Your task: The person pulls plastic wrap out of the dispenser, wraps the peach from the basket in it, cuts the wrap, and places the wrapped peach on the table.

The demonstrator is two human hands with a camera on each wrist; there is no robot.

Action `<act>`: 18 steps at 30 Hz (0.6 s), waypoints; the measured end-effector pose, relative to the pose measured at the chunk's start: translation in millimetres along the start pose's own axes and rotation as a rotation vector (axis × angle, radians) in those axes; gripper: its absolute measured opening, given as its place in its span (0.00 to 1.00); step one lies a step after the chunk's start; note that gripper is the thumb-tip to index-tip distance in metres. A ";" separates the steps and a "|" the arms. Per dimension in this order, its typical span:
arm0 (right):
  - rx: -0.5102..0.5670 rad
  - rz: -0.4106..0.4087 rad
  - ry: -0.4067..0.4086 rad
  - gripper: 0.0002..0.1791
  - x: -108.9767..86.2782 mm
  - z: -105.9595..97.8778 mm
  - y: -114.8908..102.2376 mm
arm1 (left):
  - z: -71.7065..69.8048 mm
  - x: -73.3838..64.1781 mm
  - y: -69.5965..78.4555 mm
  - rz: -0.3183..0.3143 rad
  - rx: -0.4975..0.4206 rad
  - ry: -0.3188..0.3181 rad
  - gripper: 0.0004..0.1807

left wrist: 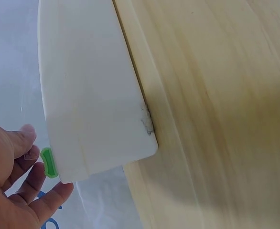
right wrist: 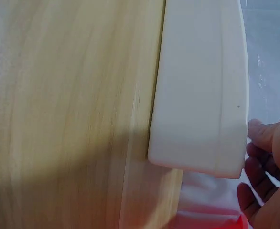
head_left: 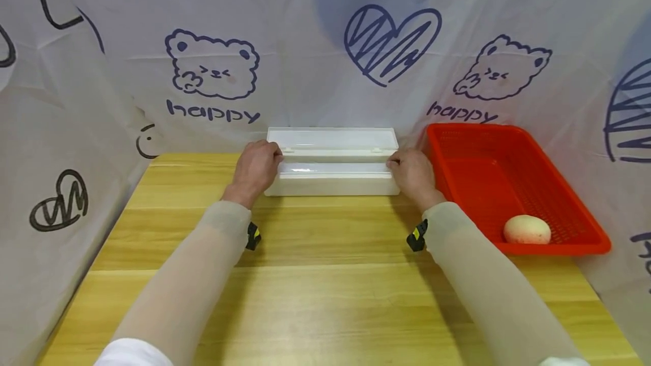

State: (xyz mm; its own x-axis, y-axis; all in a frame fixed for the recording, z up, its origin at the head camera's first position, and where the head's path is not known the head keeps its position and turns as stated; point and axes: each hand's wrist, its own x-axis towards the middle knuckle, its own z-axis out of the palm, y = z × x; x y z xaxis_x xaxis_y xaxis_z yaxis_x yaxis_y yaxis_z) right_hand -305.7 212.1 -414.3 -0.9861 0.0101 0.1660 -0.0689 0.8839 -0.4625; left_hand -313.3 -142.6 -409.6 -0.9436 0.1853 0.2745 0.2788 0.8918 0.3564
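Observation:
A long white cling film dispenser (head_left: 333,187) lies at the back of the table, its lid (head_left: 333,138) raised toward the wall. Across its top runs shiny clear plastic film (head_left: 305,168). At the dispenser's left end my left hand (head_left: 256,165) pinches the film between thumb and forefinger. In the left wrist view a green piece (left wrist: 48,162) sticks out beside those fingers. My right hand (head_left: 414,171) pinches at the film's right end, thumb close to the box's top edge. The right pinch is partly hidden by the fingers.
On the right stands a red plastic basket (head_left: 470,185) with a pale, rounded, pink-tinged thing (head_left: 526,229) in its near corner. Its left rim is close to my right hand. A white printed cloth (head_left: 305,33) hangs behind the wooden table (head_left: 325,287).

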 end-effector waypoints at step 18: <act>0.015 -0.003 0.143 0.14 16.9 -17.9 -16.4 | -22.1 14.2 4.5 -0.041 -0.014 0.021 0.10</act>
State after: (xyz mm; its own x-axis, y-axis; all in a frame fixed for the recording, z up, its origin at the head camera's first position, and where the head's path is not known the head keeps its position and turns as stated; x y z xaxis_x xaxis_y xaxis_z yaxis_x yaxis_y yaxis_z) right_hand -318.5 206.1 -388.3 -0.9542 0.0750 0.2897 -0.0752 0.8770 -0.4746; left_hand -321.5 -145.1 -384.4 -0.9503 0.1397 0.2782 0.2424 0.8928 0.3797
